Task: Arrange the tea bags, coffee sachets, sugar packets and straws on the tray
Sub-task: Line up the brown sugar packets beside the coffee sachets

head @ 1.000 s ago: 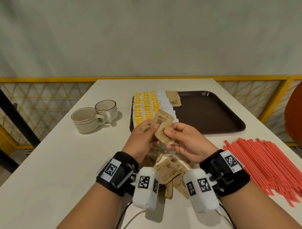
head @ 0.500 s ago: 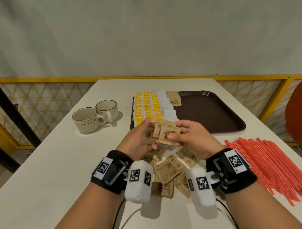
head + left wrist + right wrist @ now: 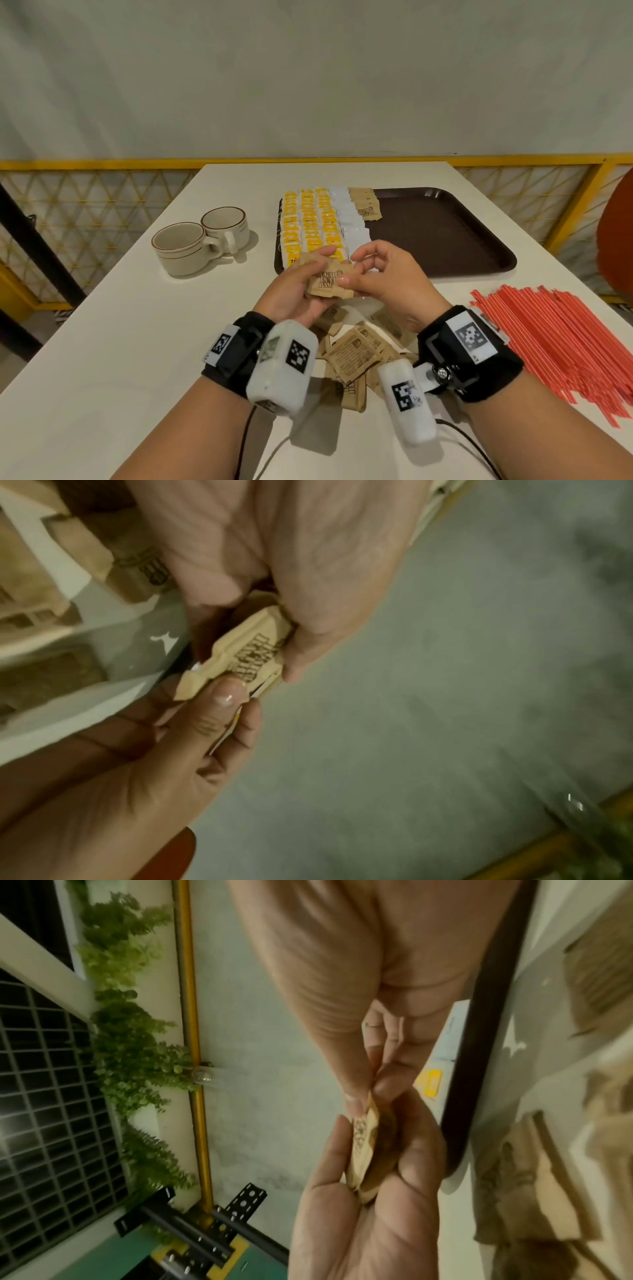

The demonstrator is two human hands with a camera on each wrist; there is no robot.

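Note:
Both hands hold a small stack of brown sugar packets (image 3: 329, 281) just in front of the brown tray (image 3: 445, 236). My left hand (image 3: 310, 274) cradles the stack, thumb on top. The right hand (image 3: 352, 270) pinches its right edge; the right wrist view shows thumb and forefinger on the packets (image 3: 365, 1145). The left wrist view shows the printed packet (image 3: 246, 653) between both hands. On the tray's left side lie rows of yellow tea bags (image 3: 308, 222), white sachets (image 3: 349, 219) and a few brown packets (image 3: 365, 207). Loose brown packets (image 3: 356, 353) lie under my wrists. Red straws (image 3: 555, 335) lie on the right.
Two beige cups (image 3: 191, 245) stand left of the tray on the white table (image 3: 120, 342). The tray's right half is bare. A yellow railing (image 3: 85, 164) runs behind the table, and an orange chair back (image 3: 616, 240) shows at the far right.
The fanned packets have been squared into one flat stack, printed side up. Both hands have moved a little forward to the tray's near edge.

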